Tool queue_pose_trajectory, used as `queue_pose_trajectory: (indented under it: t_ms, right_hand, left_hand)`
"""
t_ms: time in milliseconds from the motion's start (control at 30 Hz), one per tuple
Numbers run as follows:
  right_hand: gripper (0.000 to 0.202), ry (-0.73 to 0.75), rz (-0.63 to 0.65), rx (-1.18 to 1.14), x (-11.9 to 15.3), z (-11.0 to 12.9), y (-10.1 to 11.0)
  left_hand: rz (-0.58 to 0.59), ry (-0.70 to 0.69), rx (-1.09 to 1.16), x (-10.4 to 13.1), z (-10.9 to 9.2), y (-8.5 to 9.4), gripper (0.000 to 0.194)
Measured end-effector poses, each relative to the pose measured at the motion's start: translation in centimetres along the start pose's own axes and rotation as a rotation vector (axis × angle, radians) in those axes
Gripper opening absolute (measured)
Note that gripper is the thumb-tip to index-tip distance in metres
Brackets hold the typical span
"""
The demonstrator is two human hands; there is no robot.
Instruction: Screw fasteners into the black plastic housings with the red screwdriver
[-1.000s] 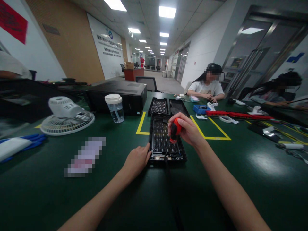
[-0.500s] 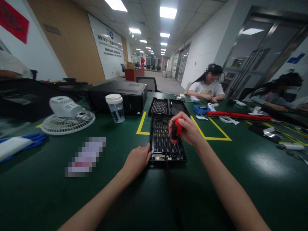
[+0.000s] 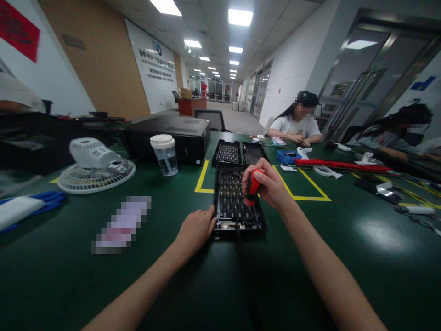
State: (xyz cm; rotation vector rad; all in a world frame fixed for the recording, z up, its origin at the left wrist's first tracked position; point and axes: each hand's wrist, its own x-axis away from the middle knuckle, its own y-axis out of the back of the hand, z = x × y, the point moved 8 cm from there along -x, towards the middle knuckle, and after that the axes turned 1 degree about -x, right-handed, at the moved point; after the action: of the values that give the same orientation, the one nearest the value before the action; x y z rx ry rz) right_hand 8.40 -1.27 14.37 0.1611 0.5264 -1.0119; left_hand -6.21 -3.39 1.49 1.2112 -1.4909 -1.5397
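Observation:
A black open case (image 3: 237,197) with rows of small metallic pieces lies on the green table (image 3: 165,285). My right hand (image 3: 270,184) is wrapped round a red and black tool (image 3: 253,187) above the case's right part; the tool's tip cannot be made out. At the case's left edge, my left hand (image 3: 198,225) presses its fingers against the side, holding it. Behind stand another black tray with round pieces (image 3: 228,152) and a black lid-like piece (image 3: 254,153). A dark strap or cable (image 3: 243,257) runs from the case toward me.
A lidded cup (image 3: 164,155), a white fan (image 3: 94,165) and a large black box (image 3: 165,138) are at the left. Yellow tape (image 3: 310,198) marks the table. A blue tray (image 3: 288,157) and red strip (image 3: 341,165) lie right; people sit beyond.
The red and black tool has tilted slightly in my right hand, and the fingers have shifted a little. My left hand stays at the case's edge.

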Motion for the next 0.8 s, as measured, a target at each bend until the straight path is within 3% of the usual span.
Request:
queue_pose_trajectory:
  t_ms: [800]
  right_hand:
    - [0.027,0.121,-0.255,0.346,0.2,1.2,2.3]
  left_hand:
    - [0.020,0.014,0.032,0.0,0.0,-0.1,0.046]
